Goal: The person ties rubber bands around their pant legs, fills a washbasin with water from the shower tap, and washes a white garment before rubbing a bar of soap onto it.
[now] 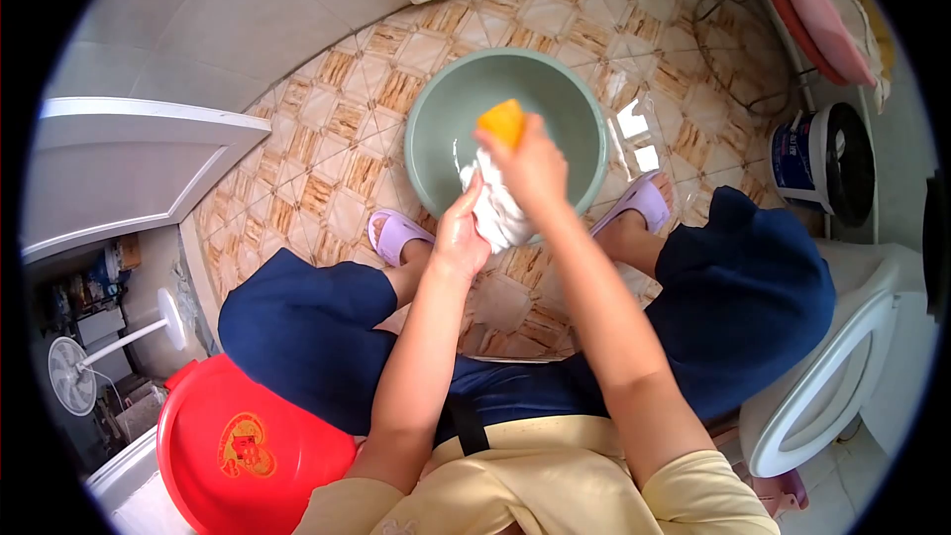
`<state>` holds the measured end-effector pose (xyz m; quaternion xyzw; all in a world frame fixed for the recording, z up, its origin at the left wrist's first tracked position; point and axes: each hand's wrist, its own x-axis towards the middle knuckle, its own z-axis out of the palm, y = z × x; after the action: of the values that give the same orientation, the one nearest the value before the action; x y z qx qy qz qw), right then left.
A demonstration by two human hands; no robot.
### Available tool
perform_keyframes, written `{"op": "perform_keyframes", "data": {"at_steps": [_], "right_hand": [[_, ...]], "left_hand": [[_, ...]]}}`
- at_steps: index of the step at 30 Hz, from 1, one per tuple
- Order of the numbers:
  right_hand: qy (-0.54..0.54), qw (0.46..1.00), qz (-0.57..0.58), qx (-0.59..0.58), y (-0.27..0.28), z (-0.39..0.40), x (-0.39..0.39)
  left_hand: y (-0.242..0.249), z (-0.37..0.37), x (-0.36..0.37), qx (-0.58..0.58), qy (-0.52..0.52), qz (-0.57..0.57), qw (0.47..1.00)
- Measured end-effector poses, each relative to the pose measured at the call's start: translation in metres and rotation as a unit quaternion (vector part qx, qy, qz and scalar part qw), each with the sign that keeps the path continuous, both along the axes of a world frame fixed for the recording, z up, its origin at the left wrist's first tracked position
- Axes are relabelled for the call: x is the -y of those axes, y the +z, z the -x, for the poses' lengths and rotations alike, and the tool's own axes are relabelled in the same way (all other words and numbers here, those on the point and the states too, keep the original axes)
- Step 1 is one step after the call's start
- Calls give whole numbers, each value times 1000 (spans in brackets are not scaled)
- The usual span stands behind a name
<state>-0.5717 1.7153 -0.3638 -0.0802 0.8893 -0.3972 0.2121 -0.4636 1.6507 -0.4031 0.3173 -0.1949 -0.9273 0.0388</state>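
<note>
Over the near side of a pale green basin (417, 124), my left hand (463, 236) is closed on a bunched white cloth (501, 214). My right hand (536, 170) grips an orange-yellow bar of soap (502, 121) just above the cloth. Part of the soap is hidden by the fingers, and the right hand is slightly blurred. The cloth hangs between both hands at the basin's near rim. The basin stands on the tiled floor, between and ahead of my feet in lilac slippers (406, 240).
A red plastic tub (198, 446) stands at the lower left, near a white door (139, 168). On the right are a toilet (802, 426), a dark-lidded bucket (797, 160) and pink basins (817, 15). A hose (733, 84) lies on the shiny floor; pipes follow the far wall.
</note>
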Motion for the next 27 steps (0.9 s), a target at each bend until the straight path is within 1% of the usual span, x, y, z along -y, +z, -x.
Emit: {"op": "perform_keyframes", "data": {"at_steps": [1,2,3,5,6,7,8,9,10,11,12,13,14,15,16,17,19,20,21,22,23,24,25,26,27], "right_hand": [[-6,1000,27,12,-15,15,-13],[-50,982,176,52,-65,26,-20],[-129,921,285,232,-44,28,-30],[-200,862,388,257,-49,24,-39],[-203,885,362,210,-50,18,-39],[-198,886,360,215,-51,4,-36],[-167,930,311,99,-39,-15,-27],[-134,957,258,-23,-29,-34,-18],[-50,960,203,-186,-24,-54,-8],[34,929,139,-342,-21,-68,1],[33,929,137,-343,-16,-72,5],[45,916,91,-389,-9,-74,8],[58,899,45,-433,-6,-76,10],[58,898,45,-433,-10,-68,10],[-12,968,60,-245,-17,-52,8],[-80,993,72,-46,-22,-37,4],[-116,990,82,-8,-27,-16,-10],[-91,992,77,-52,-20,-22,-12],[-63,987,54,-139,-16,-35,-9],[-30,968,71,-238,-15,-52,-4],[3,938,88,-334,-15,-65,3],[1,938,89,-334,-11,-71,7],[38,917,67,-391,-6,-75,11],[73,892,46,-445,-2,-78,14],[70,892,49,-444,-1,-69,15]], "left_hand": [[6,2,-3,-17,-10,0,1000],[8,4,-5,-11,-1,2,1000],[10,4,-4,-11,1,1,1000],[13,5,6,-65,37,-34,997],[20,4,12,-60,54,-59,995],[16,3,15,-58,61,-58,995],[9,5,18,-61,106,-48,991],[2,8,20,-67,148,-39,986],[-3,11,19,-18,155,6,988],[-38,-6,32,-121,37,81,989],[-56,-10,28,-116,-45,356,926],[-63,-11,23,-102,-122,601,783],[-48,-8,17,-103,-122,601,783],[-17,-1,10,-39,-46,325,944],[4,4,3,30,36,12,999],[9,7,-2,66,10,35,997],[9,2,-14,13,4,-10,1000],[4,0,-13,-5,-6,-12,1000],[11,1,-10,-40,-16,5,999],[13,-2,1,-84,-35,-40,995],[14,-3,10,-127,-54,-85,987],[5,-4,-1,-171,18,-68,983],[-1,-8,-2,-170,16,-66,983],[2,-10,-1,-165,8,-24,986],[4,-11,1,-161,-2,19,987]]}}
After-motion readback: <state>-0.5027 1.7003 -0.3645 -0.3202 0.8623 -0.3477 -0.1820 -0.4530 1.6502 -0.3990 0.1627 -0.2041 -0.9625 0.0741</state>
